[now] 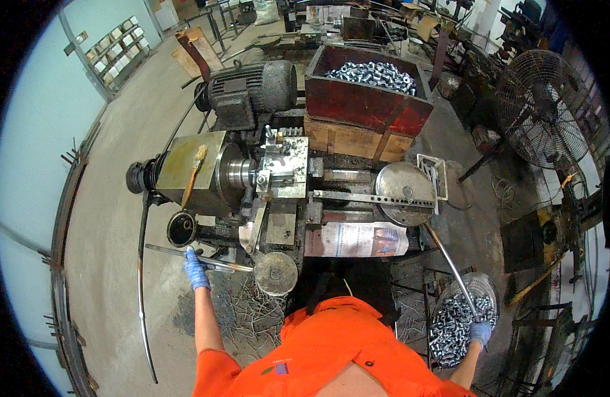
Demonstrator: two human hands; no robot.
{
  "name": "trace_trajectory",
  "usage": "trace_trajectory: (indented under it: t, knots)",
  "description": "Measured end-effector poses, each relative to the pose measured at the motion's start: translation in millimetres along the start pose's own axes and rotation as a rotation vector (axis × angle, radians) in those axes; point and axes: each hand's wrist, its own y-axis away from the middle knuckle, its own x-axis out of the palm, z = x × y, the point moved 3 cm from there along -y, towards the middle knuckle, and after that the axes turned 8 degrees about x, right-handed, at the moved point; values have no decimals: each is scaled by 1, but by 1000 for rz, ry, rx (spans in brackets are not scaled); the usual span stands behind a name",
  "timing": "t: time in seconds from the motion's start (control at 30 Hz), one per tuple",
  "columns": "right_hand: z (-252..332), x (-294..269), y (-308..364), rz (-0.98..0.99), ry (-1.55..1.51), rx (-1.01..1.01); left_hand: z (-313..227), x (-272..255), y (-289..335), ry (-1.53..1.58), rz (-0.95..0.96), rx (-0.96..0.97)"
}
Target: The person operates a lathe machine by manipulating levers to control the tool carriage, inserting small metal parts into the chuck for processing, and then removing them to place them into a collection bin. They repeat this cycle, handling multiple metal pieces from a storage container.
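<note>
My left hand point(196, 271), in a blue glove, is closed round a metal lever point(237, 266) beside a round disc point(276, 274) at the machine's near side. My right hand point(480, 333), gloved too, grips the lower end of a long steel bar point(450, 259). That bar slants down from a large round plate point(405, 192) on the right of the lathe-like machine. Under the bar and by my right hand stands a basket point(495, 291) full of small shiny metal sleeves point(458, 327). The spindle point(238, 173) and tool slide point(286, 169) lie ahead of me.
A brush point(193, 175) rests on the headstock point(179, 155), above a dark cup point(182, 229). Behind are a motor point(252, 89) and a red bin point(358, 102) holding many metal sleeves. Metal shavings point(252, 314) litter the floor. A large fan point(542, 106) stands right.
</note>
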Motion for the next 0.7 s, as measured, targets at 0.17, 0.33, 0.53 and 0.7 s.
trace_trajectory:
  t: [0.17, 0.33, 0.53, 0.7]
  knots:
    - [5, -8, 6, 32, 16, 14, 14, -7, -10, 39, -31, 5]
    - [6, -8, 9, 67, 60, -34, 19, -5, -14, 81, -47, 11]
    - [17, -26, 21, 79, 62, -39, 7, -5, -5, 66, -12, 34]
    - [2, -7, 14, 43, 64, 12, 10, -3, -7, 60, 3, 28]
